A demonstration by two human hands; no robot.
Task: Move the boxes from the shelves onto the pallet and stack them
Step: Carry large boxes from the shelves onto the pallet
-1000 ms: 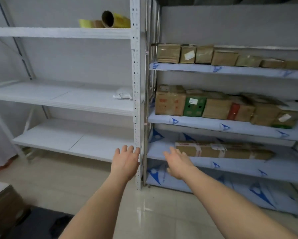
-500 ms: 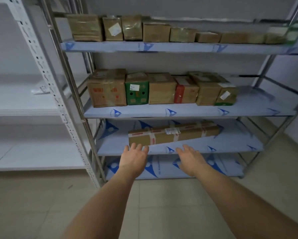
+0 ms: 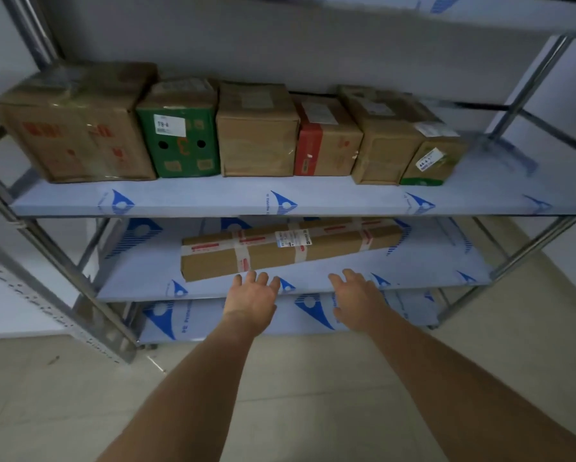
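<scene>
From my head camera: the long taped box (image 3: 290,246) lies on the lower shelf (image 3: 413,275). My left hand (image 3: 251,300) hovers just before the box, grip spread; my right hand (image 3: 358,300) likewise spread, beside it.

Metal rack (image 3: 63,261), film-wrapped shelves. Middle shelf (image 3: 313,203): 6 boxes in a row, touching, left edge to right of centre, green box (image 3: 179,141) 2nd from left. Lower shelf (image 3: 413,271): 1 long taped box (image 3: 290,246), lying skewed.
</scene>
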